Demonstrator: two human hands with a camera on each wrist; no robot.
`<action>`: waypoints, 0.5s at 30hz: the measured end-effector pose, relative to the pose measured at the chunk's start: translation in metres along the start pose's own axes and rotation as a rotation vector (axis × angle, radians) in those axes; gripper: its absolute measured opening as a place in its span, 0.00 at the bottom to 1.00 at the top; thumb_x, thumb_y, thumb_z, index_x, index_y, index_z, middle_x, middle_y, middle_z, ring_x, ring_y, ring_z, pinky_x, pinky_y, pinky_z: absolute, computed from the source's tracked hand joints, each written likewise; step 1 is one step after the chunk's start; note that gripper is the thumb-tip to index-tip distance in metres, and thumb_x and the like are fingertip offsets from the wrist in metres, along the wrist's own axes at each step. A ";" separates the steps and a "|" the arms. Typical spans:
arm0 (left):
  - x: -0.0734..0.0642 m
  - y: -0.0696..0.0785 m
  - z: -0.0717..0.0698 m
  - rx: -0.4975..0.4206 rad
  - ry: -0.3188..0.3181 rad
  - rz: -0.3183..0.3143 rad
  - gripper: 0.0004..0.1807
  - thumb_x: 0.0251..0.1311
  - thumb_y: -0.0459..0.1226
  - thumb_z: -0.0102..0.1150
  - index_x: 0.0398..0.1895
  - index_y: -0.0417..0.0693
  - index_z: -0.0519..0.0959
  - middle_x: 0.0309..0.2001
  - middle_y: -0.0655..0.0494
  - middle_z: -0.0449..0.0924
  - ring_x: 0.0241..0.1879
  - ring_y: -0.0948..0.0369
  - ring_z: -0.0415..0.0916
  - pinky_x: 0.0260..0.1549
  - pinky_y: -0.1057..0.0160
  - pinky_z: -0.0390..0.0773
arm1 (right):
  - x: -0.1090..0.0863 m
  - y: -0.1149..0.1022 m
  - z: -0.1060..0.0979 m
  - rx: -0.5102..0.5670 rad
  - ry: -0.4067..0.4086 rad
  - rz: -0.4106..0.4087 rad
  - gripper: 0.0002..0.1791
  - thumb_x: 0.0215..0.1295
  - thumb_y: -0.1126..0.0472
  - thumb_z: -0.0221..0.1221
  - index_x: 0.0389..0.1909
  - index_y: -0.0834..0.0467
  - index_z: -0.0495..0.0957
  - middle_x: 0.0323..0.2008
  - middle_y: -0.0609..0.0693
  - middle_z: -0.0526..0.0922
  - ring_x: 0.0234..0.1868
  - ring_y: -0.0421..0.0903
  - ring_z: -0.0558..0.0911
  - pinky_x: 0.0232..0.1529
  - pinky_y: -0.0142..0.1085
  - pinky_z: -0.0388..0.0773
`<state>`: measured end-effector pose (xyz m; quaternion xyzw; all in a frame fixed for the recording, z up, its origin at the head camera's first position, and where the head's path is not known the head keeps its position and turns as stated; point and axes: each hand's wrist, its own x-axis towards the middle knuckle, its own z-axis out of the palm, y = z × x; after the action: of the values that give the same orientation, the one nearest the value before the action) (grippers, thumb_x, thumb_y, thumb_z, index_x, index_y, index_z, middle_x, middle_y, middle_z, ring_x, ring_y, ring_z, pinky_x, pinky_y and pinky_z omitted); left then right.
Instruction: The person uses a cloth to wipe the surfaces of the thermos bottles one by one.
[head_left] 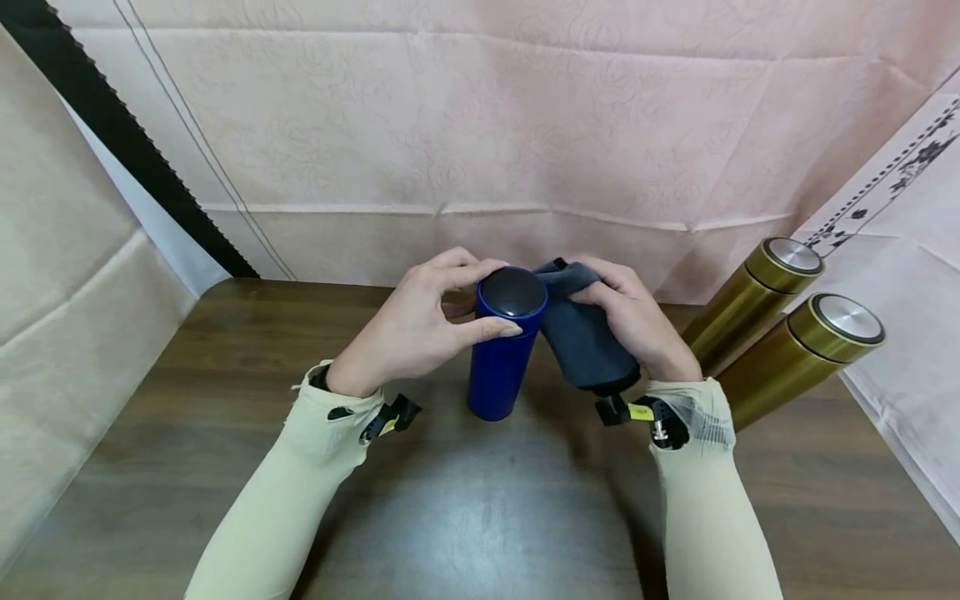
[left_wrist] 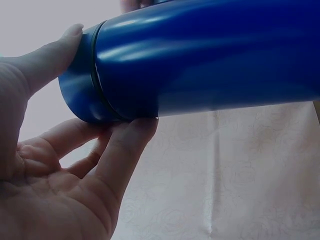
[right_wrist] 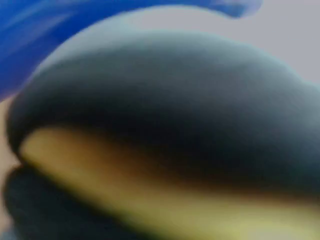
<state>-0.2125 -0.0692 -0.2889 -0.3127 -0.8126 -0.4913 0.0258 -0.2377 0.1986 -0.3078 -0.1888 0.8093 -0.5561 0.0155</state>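
A blue bottle (head_left: pixel 497 375) with a dark, round top stands upright on the table. My left hand (head_left: pixel 412 333) holds it at the lid, thumb on the near side and fingers on the far side. In the left wrist view, the thumb and fingertips touch the lid (left_wrist: pixel 80 95) and the rim just below it. Beside the bottle, my right hand (head_left: pixel 637 321) grips a dark grey cloth (head_left: pixel 585 342) that hangs down in folds. The cloth's upper end reaches the bottle's right side. The right wrist view is filled by the blurred cloth (right_wrist: pixel 175 95), with a blurred yellow strip below.
Two gold bottles (head_left: pixel 795 358) with silver-topped lids stand at the right, close to my right wrist. The brown wooden table (head_left: pixel 465 508) backs onto a pale patterned cloth (head_left: pixel 487 125). More pale cloth hangs at both sides.
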 end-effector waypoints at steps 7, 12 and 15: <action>0.000 -0.001 -0.003 0.017 -0.008 0.012 0.30 0.57 0.44 0.76 0.64 0.57 0.80 0.47 0.57 0.76 0.48 0.62 0.79 0.50 0.63 0.87 | 0.024 -0.012 0.002 -0.108 -0.148 -0.015 0.20 0.73 0.65 0.49 0.58 0.48 0.81 0.52 0.47 0.83 0.51 0.45 0.78 0.51 0.34 0.76; -0.001 0.000 -0.005 0.043 -0.009 0.033 0.31 0.58 0.43 0.75 0.66 0.53 0.78 0.48 0.56 0.75 0.52 0.61 0.78 0.51 0.63 0.86 | 0.039 -0.015 0.008 -0.152 -0.220 -0.029 0.21 0.73 0.65 0.47 0.56 0.46 0.82 0.53 0.45 0.83 0.53 0.43 0.78 0.57 0.35 0.74; -0.002 0.000 -0.006 0.060 0.002 0.047 0.31 0.58 0.43 0.75 0.66 0.52 0.78 0.49 0.55 0.75 0.51 0.61 0.78 0.50 0.64 0.86 | 0.048 -0.011 0.016 -0.189 -0.288 -0.019 0.20 0.77 0.61 0.44 0.58 0.45 0.81 0.56 0.44 0.83 0.57 0.41 0.77 0.63 0.38 0.71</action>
<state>-0.2127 -0.0748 -0.2868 -0.3302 -0.8193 -0.4662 0.0475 -0.2752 0.1656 -0.2955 -0.2749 0.8455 -0.4447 0.1084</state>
